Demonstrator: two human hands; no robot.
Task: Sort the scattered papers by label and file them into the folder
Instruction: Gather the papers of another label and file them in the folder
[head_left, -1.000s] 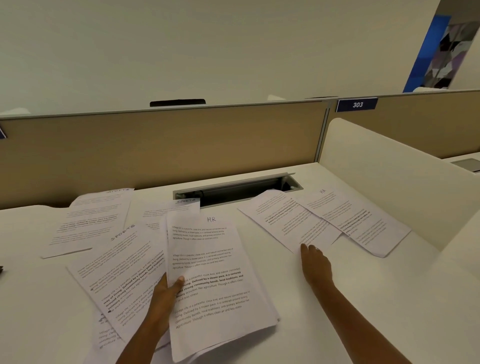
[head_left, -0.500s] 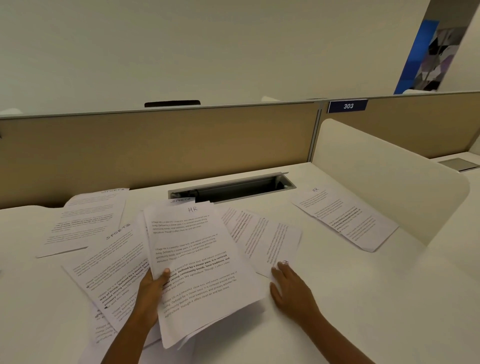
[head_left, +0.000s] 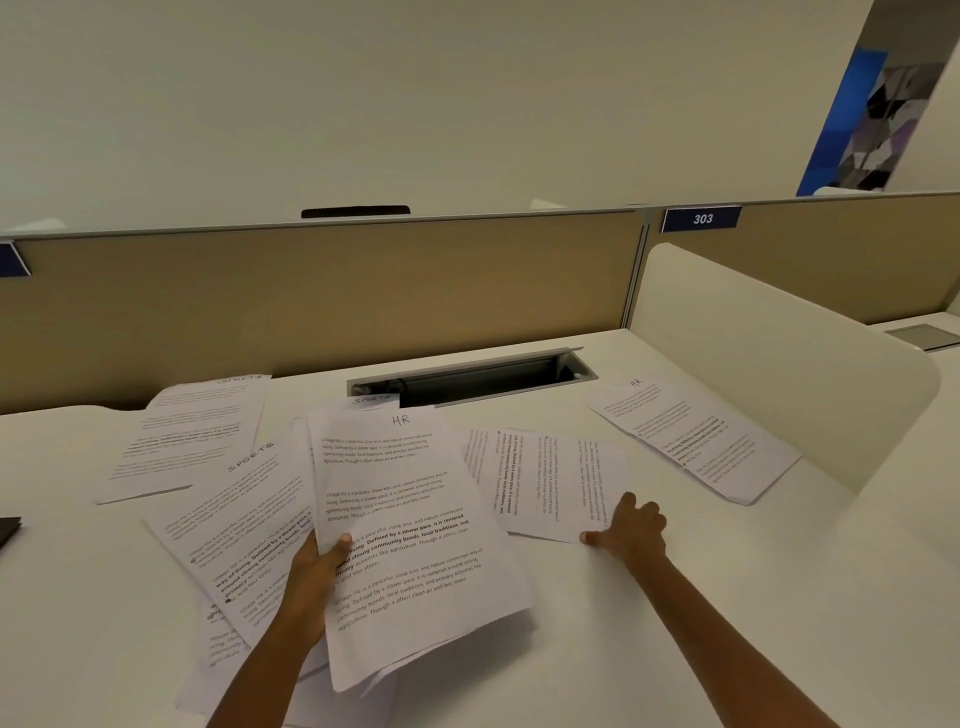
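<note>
The left hand (head_left: 311, 577) grips a thin stack of white printed sheets topped "HR" (head_left: 410, 525), thumb curled over its left edge, above the white desk (head_left: 649, 649), while right of that grip the right hand (head_left: 631, 527) pinches a sideways-turned white printed sheet (head_left: 545, 480) lying flat.

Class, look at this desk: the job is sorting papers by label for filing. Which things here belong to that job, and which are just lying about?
Belongs to the job:
- HR stack, gripped by the left hand
- sideways sheet, pinched by the right hand
- far HR sheet
- SPORTS sheets

Just lying about:
- cable tray
- 303 sign
- dark object at the left edge
</note>
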